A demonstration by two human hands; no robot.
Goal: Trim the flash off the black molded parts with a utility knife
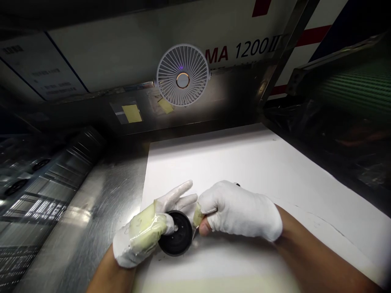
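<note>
The gloved left grip [143, 232] holds a black round disc [183, 240] on the white sheet [244, 162]; the closed right grip [236, 211] pinches a small pointed tool [194, 232] just beside the disc's rim.

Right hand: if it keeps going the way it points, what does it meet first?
Probably the black disc under the left hand. The taped fingertips of the right hand point at its rim, close or already touching. Depth is unclear.
</note>
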